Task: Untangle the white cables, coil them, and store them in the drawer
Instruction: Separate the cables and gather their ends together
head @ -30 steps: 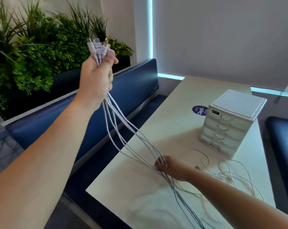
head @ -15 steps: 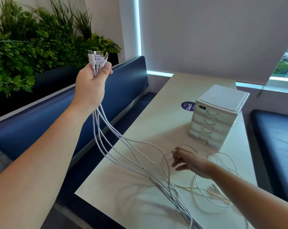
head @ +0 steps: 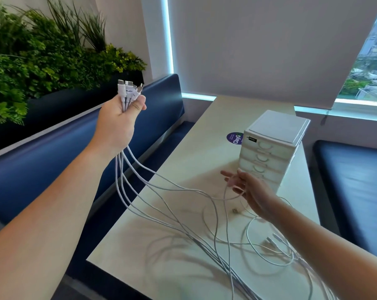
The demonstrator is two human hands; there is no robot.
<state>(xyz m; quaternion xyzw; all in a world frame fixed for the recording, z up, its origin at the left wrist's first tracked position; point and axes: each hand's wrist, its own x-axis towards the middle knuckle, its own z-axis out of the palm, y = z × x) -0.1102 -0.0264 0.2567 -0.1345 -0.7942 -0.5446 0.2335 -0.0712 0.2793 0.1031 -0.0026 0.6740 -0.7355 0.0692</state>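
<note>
Bundle of white cables (head: pixel 122 161) gripped in left hand (head: pixel 118 124), raised above the table's (head: pixel 183 161) left edge; fingers curled tight round it, thumb pressed on top. Plug ends (head: pixel 128 89) fanned out above the fist, mixed connector types, one with a printed label. Thin strands hang slack below the wrist, spread apart, then cross and converge on the tabletop toward the near edge. More loose loops and a couple of plugs are laid on the table near the right forearm. Right hand (head: pixel 251 191) is held low over the table, fingers loosely spread and nearly straight, one strand draped across them. Small white drawer unit (head: pixel 272 152) just beyond, all drawers closed.
</note>
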